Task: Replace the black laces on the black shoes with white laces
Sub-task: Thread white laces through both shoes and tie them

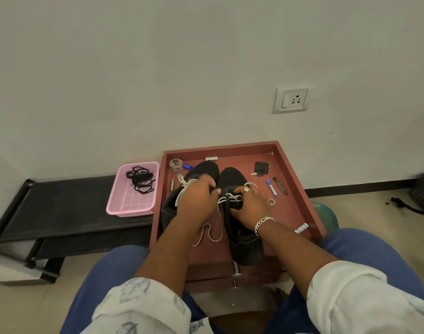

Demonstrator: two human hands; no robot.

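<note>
On the red wooden tray (290, 165), with black laces (140, 179) already binned left, both hands (198, 196) pinch the white lace (220, 213), threading the right shoe (239, 227).

A home room: wall socket (293, 99), black shoe rack (61, 213), tiled floor (374, 213).

Two black fabric low-top shoes (230, 179) stand side by side on a reddish-brown wooden tray (295, 201), toes toward the wall. A white flat lace (213, 227) crosses the right shoe's eyelets, its loose end trailing in loops between the pair; another white lace (182, 189) runs over the left shoe. Tangled black cord laces (140, 179) lie in a pink plastic mesh basket (124, 203) just left of the tray.
</note>
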